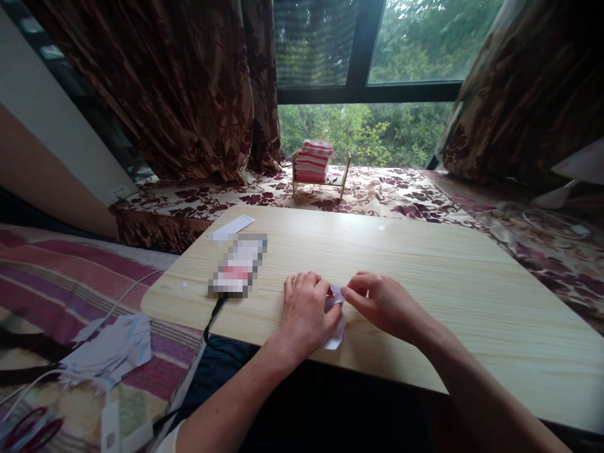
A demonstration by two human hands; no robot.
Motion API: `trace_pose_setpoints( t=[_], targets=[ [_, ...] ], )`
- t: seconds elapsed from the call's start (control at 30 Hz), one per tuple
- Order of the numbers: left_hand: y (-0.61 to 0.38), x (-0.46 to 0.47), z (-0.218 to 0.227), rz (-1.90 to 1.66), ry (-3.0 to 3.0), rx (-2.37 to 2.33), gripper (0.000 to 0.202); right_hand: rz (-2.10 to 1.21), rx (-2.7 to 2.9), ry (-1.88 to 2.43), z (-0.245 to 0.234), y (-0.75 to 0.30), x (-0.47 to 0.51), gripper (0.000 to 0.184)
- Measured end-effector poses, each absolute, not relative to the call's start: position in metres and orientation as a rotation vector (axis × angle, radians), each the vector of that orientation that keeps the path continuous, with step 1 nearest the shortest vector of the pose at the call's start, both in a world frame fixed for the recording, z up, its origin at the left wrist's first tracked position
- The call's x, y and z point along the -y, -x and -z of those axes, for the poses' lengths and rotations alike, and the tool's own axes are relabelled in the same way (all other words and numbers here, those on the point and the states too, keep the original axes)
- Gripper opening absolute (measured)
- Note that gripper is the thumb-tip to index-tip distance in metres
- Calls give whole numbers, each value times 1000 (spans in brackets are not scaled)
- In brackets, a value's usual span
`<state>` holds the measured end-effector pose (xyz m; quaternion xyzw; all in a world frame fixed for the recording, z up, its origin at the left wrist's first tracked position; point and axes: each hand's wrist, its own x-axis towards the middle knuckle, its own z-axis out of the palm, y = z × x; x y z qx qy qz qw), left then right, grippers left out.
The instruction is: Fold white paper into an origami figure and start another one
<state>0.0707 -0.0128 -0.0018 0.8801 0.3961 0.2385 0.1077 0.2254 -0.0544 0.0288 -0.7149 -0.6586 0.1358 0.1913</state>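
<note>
Near the front edge of the pale wooden table [425, 264], a small piece of white paper [335, 338] lies between my two hands. My left hand [306, 311] curls over it, with thumb and fingers closed on the paper. A bit of red shows beside the left fingertips; I cannot make out what it is. From the right, my right hand [384, 302] pinches the paper's upper corner between thumb and forefinger. Much of the paper is hidden under the left hand.
Left of my hands lie a blurred-out phone-like device [240, 261] with a black cord, and a white paper strip [233, 226]. Paper sheets [117, 346], red-handled scissors [33, 434] and a power strip [111, 425] lie on the bed. A wooden rack [346, 179] holds stacked red-and-white pieces [313, 162] by the window.
</note>
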Motion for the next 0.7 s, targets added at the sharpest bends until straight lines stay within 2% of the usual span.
trace_pose_setpoints(
  t=[0.1, 0.17, 0.23, 0.37, 0.7],
  targets=[
    [-65, 10, 4, -707, -2554, -1109, 7, -404, 1844, 1954, -26, -232, 58, 34],
    [-62, 8, 5, -725, -2522, -1058, 4, -422, 1848, 1874, -20, -238, 60, 27],
    [-58, 6, 6, -744, -2480, -1015, 6, -428, 1867, 1762, -13, -242, 62, 19],
    [-53, 2, 6, -780, -2374, -951, 13, -419, 1908, 1601, 1, -244, 62, 22],
    [-53, 1, 6, -722, -2440, -886, 12, -527, 1923, 1463, 2, -239, 56, 13]
  ],
)
